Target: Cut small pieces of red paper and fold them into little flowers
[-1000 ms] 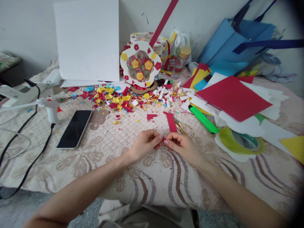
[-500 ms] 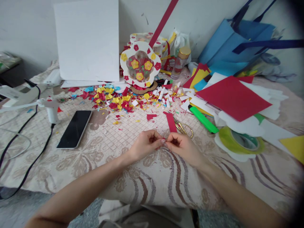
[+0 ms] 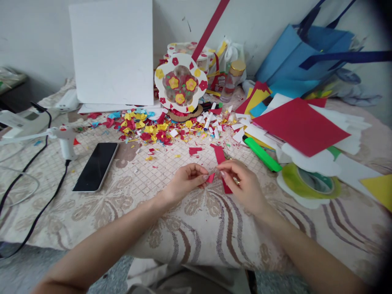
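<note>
My left hand is closed in a pinch on a small red paper piece, which juts out past the thumb and fingertips. Just to its right is my right hand, its thumb and forefinger slightly apart, with nothing I can make out between them. Under those fingers a red paper strip lies on the patterned tablecloth. A pair of gold-handled scissors is mostly hidden behind the right hand.
Paper scraps and a flower-decorated white lantern stand beyond my hands. A phone and glue gun lie left. A green cutter knife, tape roll and red sheet lie right, before a blue bag.
My hands have drawn apart from touching fingertips. The red piece now shows in the left fingers, and the right hand has opened a little. The red strip's near end shows closer to me.
</note>
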`<state>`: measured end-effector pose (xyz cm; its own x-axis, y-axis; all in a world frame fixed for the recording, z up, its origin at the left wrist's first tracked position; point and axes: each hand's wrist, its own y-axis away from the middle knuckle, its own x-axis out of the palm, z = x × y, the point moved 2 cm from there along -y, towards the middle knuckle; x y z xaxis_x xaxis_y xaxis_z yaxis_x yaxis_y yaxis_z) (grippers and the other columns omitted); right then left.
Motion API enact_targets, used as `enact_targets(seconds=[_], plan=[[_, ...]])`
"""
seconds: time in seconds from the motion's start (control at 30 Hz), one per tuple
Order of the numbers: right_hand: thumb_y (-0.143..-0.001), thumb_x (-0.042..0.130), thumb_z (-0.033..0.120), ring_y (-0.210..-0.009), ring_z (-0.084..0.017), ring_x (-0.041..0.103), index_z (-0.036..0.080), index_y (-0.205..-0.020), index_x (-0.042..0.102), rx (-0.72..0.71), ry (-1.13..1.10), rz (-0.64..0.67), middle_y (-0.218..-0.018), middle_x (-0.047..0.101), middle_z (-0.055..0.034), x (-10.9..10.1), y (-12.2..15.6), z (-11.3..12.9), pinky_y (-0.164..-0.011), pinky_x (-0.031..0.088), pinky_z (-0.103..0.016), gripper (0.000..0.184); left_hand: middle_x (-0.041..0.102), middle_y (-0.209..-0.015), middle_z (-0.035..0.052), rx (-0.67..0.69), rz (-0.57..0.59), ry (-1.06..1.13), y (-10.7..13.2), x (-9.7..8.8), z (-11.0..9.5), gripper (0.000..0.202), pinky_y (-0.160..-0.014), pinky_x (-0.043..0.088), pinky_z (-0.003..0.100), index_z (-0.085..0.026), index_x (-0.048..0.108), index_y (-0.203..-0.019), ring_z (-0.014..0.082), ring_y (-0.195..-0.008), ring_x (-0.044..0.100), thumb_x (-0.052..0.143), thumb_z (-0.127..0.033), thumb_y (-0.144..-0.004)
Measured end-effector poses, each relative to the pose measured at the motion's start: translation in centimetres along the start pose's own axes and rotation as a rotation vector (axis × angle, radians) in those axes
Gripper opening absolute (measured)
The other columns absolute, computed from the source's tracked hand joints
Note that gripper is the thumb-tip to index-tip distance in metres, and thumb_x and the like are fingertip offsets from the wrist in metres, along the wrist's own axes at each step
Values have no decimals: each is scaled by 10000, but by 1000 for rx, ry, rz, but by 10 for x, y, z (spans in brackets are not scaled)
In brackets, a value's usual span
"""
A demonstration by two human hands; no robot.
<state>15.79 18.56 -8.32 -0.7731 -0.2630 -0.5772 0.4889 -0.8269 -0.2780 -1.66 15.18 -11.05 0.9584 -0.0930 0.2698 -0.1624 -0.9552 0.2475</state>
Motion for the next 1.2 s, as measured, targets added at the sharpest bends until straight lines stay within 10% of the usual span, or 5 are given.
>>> enact_targets(seconds=[0.2,1.2], plan=[[-876,509,400,-539,-109,518,194,-772,523,329,-368,313,-639,568,14,12,2,-2,-495,399,-224,231,589,-757,13,101,-42,-70,1,2,-1,256,-617,453,227,-117,568,-851,79,-633,548,685,-310,-729],[-888,470,408,-541,-107,512,190,-786,532,410,-497,370,-627,538,21,17,2,-2,-499,395,-231,249,560,-620,-11,41,30,-215,2,4,0,239,-564,439,227,-144,523,-721,88,-563,531,614,-361,-763]])
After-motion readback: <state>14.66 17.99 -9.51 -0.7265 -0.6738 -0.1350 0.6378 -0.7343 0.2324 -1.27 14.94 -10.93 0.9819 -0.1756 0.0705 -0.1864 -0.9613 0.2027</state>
